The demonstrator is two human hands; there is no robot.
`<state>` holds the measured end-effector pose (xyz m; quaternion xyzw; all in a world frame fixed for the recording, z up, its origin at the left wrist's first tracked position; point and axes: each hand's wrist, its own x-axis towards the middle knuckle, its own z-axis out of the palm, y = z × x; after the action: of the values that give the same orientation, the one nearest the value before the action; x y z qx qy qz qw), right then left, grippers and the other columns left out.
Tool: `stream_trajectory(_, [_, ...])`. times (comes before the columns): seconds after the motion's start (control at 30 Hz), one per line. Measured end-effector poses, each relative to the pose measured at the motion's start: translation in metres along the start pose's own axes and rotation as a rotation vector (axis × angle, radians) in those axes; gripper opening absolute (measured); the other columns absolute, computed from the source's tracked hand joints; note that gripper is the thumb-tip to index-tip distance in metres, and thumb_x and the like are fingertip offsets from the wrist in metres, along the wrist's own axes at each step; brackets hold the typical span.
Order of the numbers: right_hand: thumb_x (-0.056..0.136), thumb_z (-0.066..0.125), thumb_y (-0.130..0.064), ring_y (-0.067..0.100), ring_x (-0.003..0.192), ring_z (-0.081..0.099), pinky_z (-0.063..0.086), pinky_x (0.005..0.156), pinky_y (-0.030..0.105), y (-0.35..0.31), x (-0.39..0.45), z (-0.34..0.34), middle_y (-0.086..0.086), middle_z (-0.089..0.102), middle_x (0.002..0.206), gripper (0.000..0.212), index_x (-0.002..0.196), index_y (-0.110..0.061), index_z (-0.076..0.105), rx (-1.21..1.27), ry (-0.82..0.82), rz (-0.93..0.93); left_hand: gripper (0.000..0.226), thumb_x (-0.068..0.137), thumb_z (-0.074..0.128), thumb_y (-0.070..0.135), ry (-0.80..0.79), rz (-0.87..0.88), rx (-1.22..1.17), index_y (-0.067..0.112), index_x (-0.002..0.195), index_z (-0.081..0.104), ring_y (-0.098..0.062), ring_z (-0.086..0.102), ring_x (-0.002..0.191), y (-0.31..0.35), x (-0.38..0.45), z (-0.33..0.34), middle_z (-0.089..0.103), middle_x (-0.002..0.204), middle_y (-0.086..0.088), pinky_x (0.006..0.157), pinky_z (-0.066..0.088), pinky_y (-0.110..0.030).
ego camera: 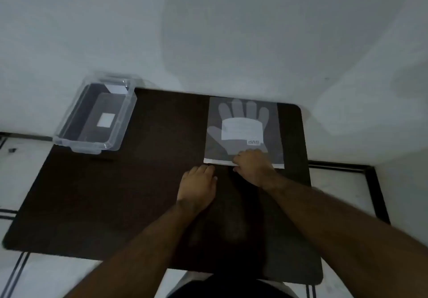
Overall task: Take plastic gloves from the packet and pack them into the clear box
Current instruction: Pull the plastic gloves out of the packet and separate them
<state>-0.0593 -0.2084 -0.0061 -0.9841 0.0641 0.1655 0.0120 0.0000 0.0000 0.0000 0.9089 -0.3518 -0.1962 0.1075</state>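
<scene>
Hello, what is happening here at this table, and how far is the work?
A person is starting on a packet of plastic gloves lying flat on a dark table. The right hand rests on the packet's near edge; the left hand lies on the table just beside it. The clear box at the far left corner holds no gloves yet.

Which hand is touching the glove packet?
The right hand, gripping the packet at its near edge; the left hand rests on the table beside it.
</scene>
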Motion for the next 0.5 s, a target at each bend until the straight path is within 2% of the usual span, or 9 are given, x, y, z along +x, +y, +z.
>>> stream_trajectory(0.2, [0.105, 0.057, -0.033, 0.025, 0.101, 0.067, 0.055, 0.095, 0.042, 0.011, 0.007, -0.001, 0.007, 0.072, 0.114, 0.023, 0.118, -0.019, 0.070, -0.010, -0.063, -0.089, 0.047, 0.111, 0.045, 0.038, -0.052, -0.035, -0.044, 0.022, 0.154, 0.050, -0.019, 0.054, 0.135, 0.014, 0.006, 0.022, 0.058, 0.152, 0.001, 0.113, 0.044, -0.041])
stream_trajectory(0.37, [0.106, 0.053, -0.026, 0.028, 0.105, 0.067, 0.057, 0.095, 0.041, 0.020, 0.017, 0.000, 0.010, 0.069, 0.120, 0.028, 0.128, -0.014, 0.066, 0.056, -0.083, -0.134, 0.044, 0.109, 0.046, 0.035, -0.006, -0.031, -0.035, 0.020, 0.150, 0.055, -0.020, 0.055, 0.132, 0.025, 0.014, 0.034, 0.060, 0.147, 0.000, 0.112, 0.045, -0.041])
stream_trajectory(0.5, [0.105, 0.056, -0.029, 0.027, 0.106, 0.066, 0.055, 0.097, 0.041, 0.027, 0.026, 0.000, 0.010, 0.069, 0.119, 0.027, 0.124, -0.013, 0.068, 0.113, -0.130, -0.163, 0.041, 0.108, 0.048, 0.032, 0.025, -0.025, -0.047, 0.021, 0.146, 0.056, -0.020, 0.054, 0.132, 0.031, 0.021, 0.038, 0.059, 0.147, -0.001, 0.113, 0.045, -0.040])
